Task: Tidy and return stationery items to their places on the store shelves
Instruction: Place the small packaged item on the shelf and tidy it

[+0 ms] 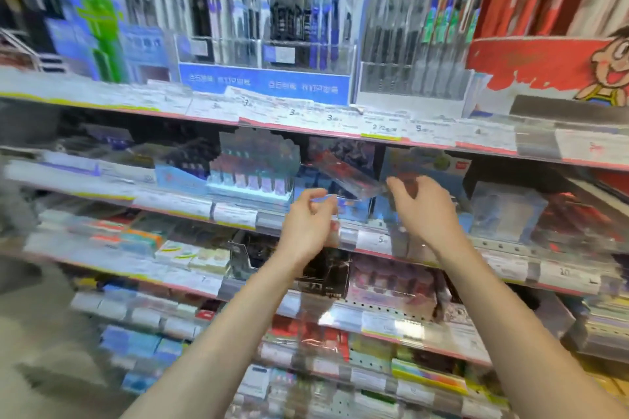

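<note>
The whole view is blurred by motion. A clear plastic pack with red items inside [343,173] hangs tilted in front of the second shelf [238,214], between my two hands. My right hand [420,207] touches the pack's right end with its fingertips; the grip itself is unclear. My left hand [308,224] sits just below the pack's left end, fingers curled and apart, with nothing clearly held. Behind the pack stand blue display boxes [354,204] of stationery.
The top shelf carries pen racks [269,27] and a red cartoon display [551,54]. Price-tag strips [306,119] run along every shelf edge. Lower shelves hold small boxes and packs [190,255]. Floor shows at the lower left.
</note>
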